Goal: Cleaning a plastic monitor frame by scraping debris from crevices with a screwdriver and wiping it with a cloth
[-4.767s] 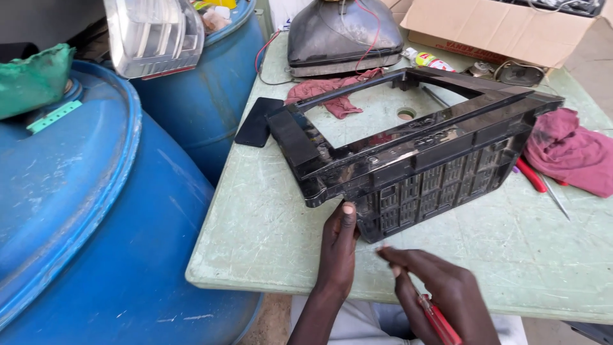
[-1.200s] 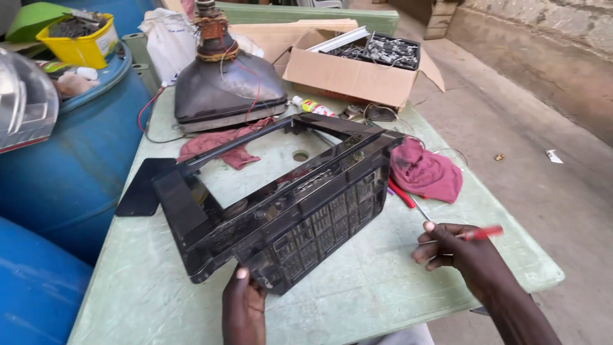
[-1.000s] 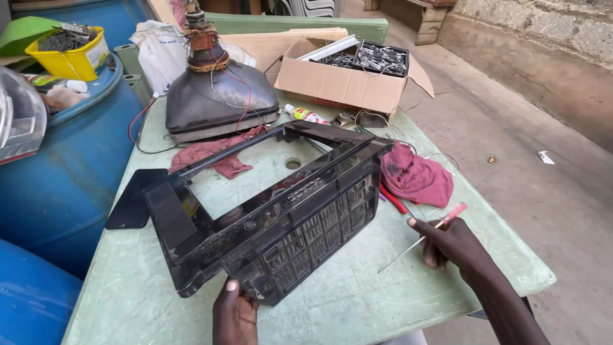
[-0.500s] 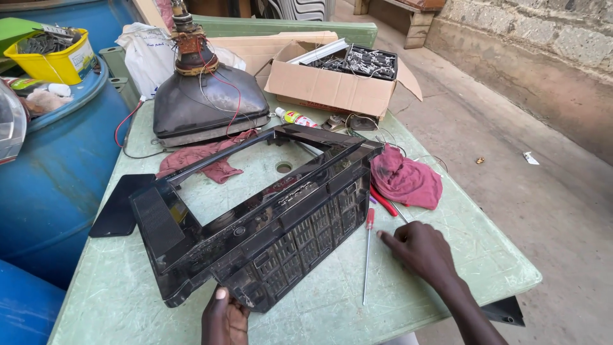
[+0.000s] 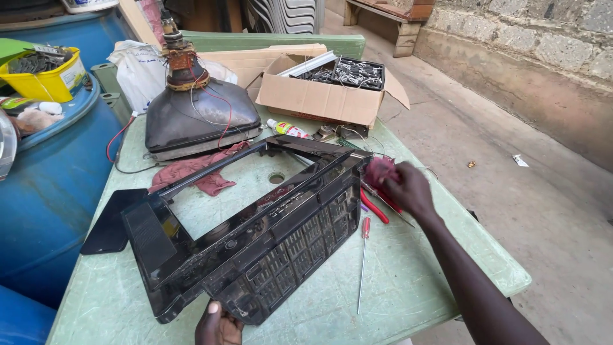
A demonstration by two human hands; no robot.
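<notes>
A black plastic television casing (image 5: 249, 243) is shown lying tilted on a pale green surface (image 5: 415, 281), its open frame turned upward and its vented side facing the viewer. The near lower corner of the casing is touched by the left hand (image 5: 218, 326), of which only the top is seen at the bottom edge; whether its fingers are curled cannot be told. The right hand (image 5: 408, 188) is reached across to the far right end of the casing, where its fingers are closed on a crumpled dark red cloth (image 5: 380, 171). Just beside that hand, red-handled pliers (image 5: 375, 207) are laid on the surface, and a long screwdriver with a red handle (image 5: 363, 262) is seen nearer, apart from both hands. Behind the casing a bare picture tube (image 5: 198, 118) is set face down, with a second reddish rag (image 5: 198, 176) at its front edge. An open brown cardboard box (image 5: 322, 99), rectangular and filled with dark small parts, is placed at the far right of the surface; a small tube with a yellow and red label (image 5: 287, 130) lies in front of it. A flat black panel (image 5: 112, 220) rests at the left edge. A blue drum (image 5: 45, 191) stands to the left, carrying a yellow tub (image 5: 48, 76).
</notes>
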